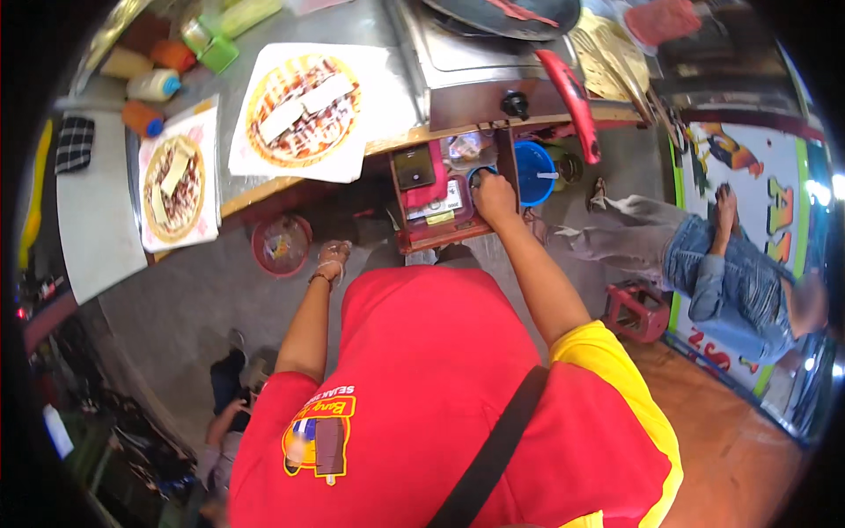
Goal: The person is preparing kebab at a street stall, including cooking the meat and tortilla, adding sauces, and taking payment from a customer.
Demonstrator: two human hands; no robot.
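Observation:
My right hand (pixel 492 197) reaches into a pulled-out wooden drawer (pixel 449 243), at a small blue-rimmed container (pixel 480 173). Its fingertips are hidden, so any grip there cannot be told. Beside it in the drawer lie banknotes (pixel 443 206), a dark flat case (pixel 414 166) and a clear plastic packet (pixel 465 146). My left hand (pixel 333 256), seemingly in a thin clear plastic glove, hangs below the counter edge near a red bin (pixel 282 245). Its fingers are too blurred to read. On the counter, a large round flatbread (pixel 304 111) bears sauce and two pale slabs; a smaller one (pixel 174 188) is similarly topped.
A griddle pan's red handle (pixel 573 109) juts past the counter edge above the blue bucket (pixel 533 173). Metal tongs (pixel 617 63) lie over flatbreads (pixel 594 56). Squeeze bottles (pixel 153 84) stand at left. A person (pixel 726 277) sits at right near a red stool (pixel 635 310).

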